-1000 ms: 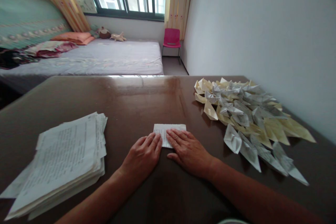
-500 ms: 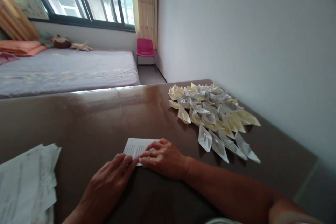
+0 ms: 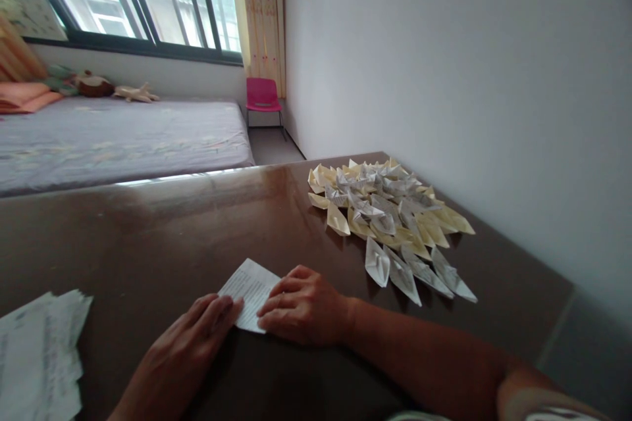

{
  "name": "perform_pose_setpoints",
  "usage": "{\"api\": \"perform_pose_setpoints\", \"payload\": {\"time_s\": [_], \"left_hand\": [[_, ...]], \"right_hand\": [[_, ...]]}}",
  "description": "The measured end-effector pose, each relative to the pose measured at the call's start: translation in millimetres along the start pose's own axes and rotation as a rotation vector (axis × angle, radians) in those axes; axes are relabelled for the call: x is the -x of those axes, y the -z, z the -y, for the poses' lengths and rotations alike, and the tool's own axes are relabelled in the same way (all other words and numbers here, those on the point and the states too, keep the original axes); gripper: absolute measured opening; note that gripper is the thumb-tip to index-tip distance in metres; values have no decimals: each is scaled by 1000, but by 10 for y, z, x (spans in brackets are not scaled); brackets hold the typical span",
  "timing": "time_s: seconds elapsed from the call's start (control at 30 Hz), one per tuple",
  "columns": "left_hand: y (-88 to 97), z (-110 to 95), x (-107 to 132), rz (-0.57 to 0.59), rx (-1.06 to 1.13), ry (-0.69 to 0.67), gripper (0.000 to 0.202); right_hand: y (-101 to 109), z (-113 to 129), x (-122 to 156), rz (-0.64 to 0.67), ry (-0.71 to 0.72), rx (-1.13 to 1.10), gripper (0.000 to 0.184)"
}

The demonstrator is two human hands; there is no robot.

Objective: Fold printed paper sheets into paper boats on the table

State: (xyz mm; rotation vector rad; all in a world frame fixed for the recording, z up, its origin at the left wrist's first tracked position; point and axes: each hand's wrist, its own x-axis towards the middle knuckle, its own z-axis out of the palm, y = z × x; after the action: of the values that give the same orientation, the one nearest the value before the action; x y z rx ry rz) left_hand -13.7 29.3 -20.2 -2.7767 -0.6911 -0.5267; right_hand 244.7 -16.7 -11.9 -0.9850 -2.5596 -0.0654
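A small piece of printed paper (image 3: 251,291), apparently folded, lies on the brown table between my hands, turned at an angle with one corner pointing away from me. At its left edge, my left hand (image 3: 190,339) has its fingers pressed together and closed on the paper. My right hand (image 3: 307,306) grips the right side, its curled fingers covering that edge; a ring shows on one finger. Both thumbs are mostly hidden. To the right of my hands lie many folded paper boats (image 3: 388,207), some white with print, others cream.
A stack of printed paper sheets (image 3: 42,355) lies at the table's left. The glossy table (image 3: 162,237) meets a white wall (image 3: 419,66) on the right. Beyond it are a bed (image 3: 148,135), a pink chair (image 3: 263,95) and a window.
The paper has turned from lying nearly square to a slanted position, showing more of its printed face. My hands have moved slightly apart. The camera view has shifted a little to the right.
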Motion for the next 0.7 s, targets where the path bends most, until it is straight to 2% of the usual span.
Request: {"api": "perform_pose_setpoints", "payload": {"time_s": [0.07, 0.13, 0.2, 0.27, 0.3, 0.37, 0.43, 0.47, 0.5, 0.57, 0.63, 0.7], "left_hand": [[-26, 6, 13, -11, 11, -6, 49], [-61, 17, 40, -24, 8, 1, 49], [-101, 30, 73, -21, -8, 12, 52], [-144, 46, 106, -5, -23, 25, 55], [-167, 55, 123, 7, -26, 33, 56], [-217, 74, 160, 29, -22, 48, 58], [-272, 93, 201, 50, -9, 74, 59], [-299, 101, 222, 65, 2, 93, 60], [-325, 110, 242, 77, 14, 114, 60], [-367, 125, 277, 93, 40, 149, 60], [-389, 140, 301, 111, 55, 161, 61], [-385, 155, 312, 125, 57, 151, 61]], "right_hand": [[93, 134, -35, 23, 1, 14, 29], [322, 292, -73, -2, -65, 30, 39], [700, 363, -89, -51, -195, 65, 31], [1173, 210, -44, -111, -257, 107, 21], [1415, 25, 13, -130, -350, 163, 22], [1844, -535, 204, -165, -588, 370, 29], [2142, -1213, 472, -92, -829, 585, 31], [2232, -1537, 616, 7, -937, 652, 30], [2285, -1823, 754, 146, -1002, 674, 34], [2293, -2243, 979, 225, -1038, 661, 41], [2224, -2456, 1109, 254, -1050, 645, 38], [2159, -2513, 1156, 250, -1057, 639, 27]]}}
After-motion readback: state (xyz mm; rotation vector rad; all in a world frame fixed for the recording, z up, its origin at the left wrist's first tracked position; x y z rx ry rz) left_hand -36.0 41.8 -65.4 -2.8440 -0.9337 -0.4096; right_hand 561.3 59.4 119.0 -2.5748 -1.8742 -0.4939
